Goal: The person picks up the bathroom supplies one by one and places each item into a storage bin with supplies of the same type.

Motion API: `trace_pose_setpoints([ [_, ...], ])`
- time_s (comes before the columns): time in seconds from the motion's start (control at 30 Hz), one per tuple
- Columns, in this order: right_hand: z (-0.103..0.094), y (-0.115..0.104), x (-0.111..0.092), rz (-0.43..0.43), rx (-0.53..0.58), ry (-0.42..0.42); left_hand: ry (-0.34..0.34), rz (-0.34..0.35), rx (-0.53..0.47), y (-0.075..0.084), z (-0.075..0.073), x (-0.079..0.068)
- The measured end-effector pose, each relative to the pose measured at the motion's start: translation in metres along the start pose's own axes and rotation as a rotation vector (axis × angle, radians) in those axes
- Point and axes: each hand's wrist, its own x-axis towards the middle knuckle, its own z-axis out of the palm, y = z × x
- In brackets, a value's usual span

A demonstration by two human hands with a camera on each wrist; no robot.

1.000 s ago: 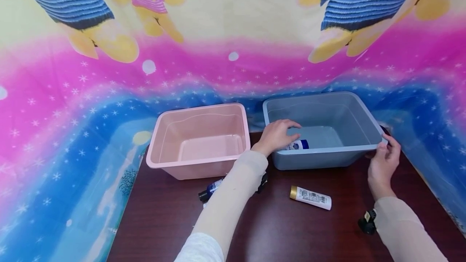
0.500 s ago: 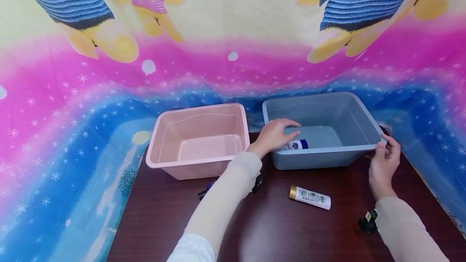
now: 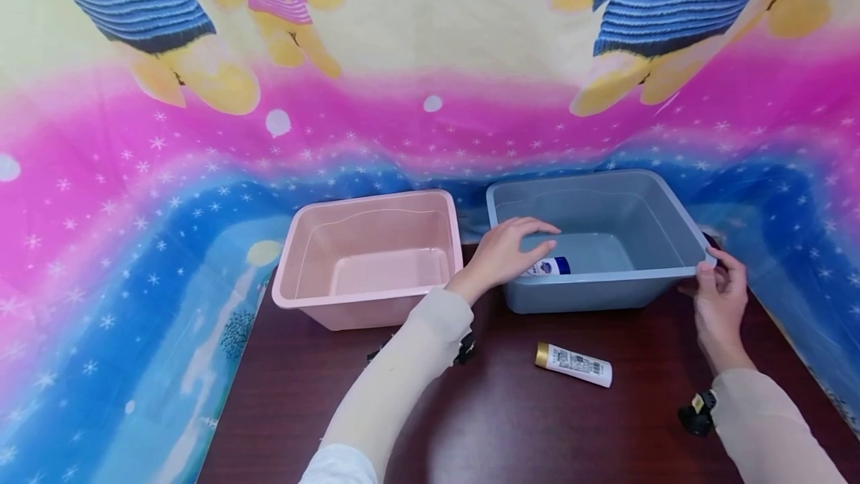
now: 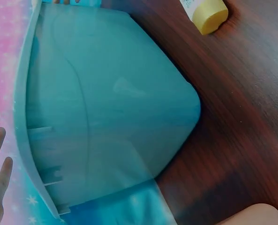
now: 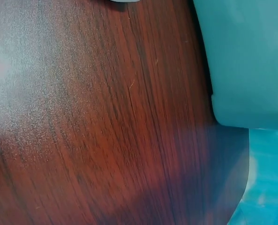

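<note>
Pink bin (image 3: 376,312) sits leftmost. Your left hand (image 3: 500,254), thumb and fingers apart, is over the grey bin's (image 3: 594,296) near-left rim. Blue-capped bottle (image 3: 549,267) lies inside, just below your thumb, contact unclear. Your right hand (image 3: 723,306) grips that bin's near-right corner.

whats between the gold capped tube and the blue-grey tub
In the head view, only a bare strip of dark tabletop lies between the gold-capped tube and the blue-grey tub.
</note>
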Motion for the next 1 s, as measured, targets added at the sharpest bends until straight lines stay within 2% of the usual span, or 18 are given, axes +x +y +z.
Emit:
trace_pose_setpoints([
  [0.3,0.002,-0.005,0.001,0.083,-0.028,0.007,0.018,0.05,-0.001,0.014,-0.013,-0.011],
  [0.5,0.003,-0.007,-0.001,0.094,-0.053,0.023,0.045,0.103,-0.028,0.025,-0.02,-0.018],
  [0.63,0.004,-0.007,-0.002,0.087,-0.046,0.023,0.063,0.136,-0.046,0.03,-0.019,-0.024],
  [0.73,0.003,-0.006,-0.002,0.097,-0.038,0.03,0.077,0.175,-0.024,0.032,-0.016,-0.028],
  [1.0,0.004,-0.008,-0.002,0.117,-0.034,0.044,0.074,0.32,0.052,0.042,-0.009,-0.036],
])
